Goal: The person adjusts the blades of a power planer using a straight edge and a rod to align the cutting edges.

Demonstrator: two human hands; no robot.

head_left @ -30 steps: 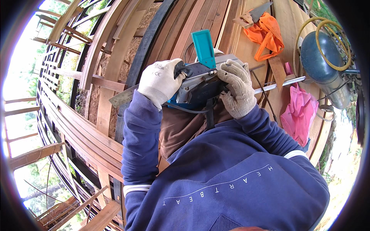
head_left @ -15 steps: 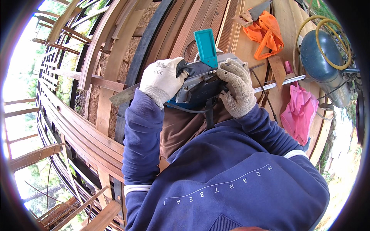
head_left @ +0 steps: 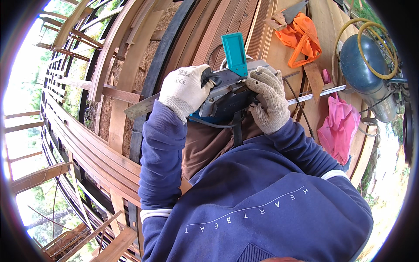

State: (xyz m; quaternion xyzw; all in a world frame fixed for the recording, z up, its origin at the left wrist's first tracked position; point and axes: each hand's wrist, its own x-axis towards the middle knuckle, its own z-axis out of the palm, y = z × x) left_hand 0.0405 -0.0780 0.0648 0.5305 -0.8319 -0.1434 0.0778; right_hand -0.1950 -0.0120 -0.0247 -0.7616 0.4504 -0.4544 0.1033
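A handheld power tool (head_left: pixel 227 94) with a blue body and a flat metal base rests over my lap, its base turned up. I cannot tell its exact kind. An upright teal flat piece (head_left: pixel 235 54) stands at its far edge. My left hand (head_left: pixel 183 89), in a whitish work glove with dark fingertips, is closed round the tool's left end. My right hand (head_left: pixel 268 98), in a similar soiled glove, has its fingers curled over the right end. Both thumbs and fingertips are partly hidden. A dark strap or cord (head_left: pixel 238 126) hangs from the tool towards me.
Wooden boards (head_left: pixel 227 26) lie ahead. To the right are an orange cloth (head_left: pixel 301 39), a handsaw (head_left: pixel 294 11), a pink bag (head_left: pixel 338 126), a metal straightedge (head_left: pixel 321 94) and a dark tank (head_left: pixel 364 56) with a yellow hose (head_left: pixel 384 26). A metal ruler (head_left: pixel 142 107) pokes out left of my arm.
My left hand and the teal piece have shifted very slightly to the right. My right hand keeps its place on the tool.
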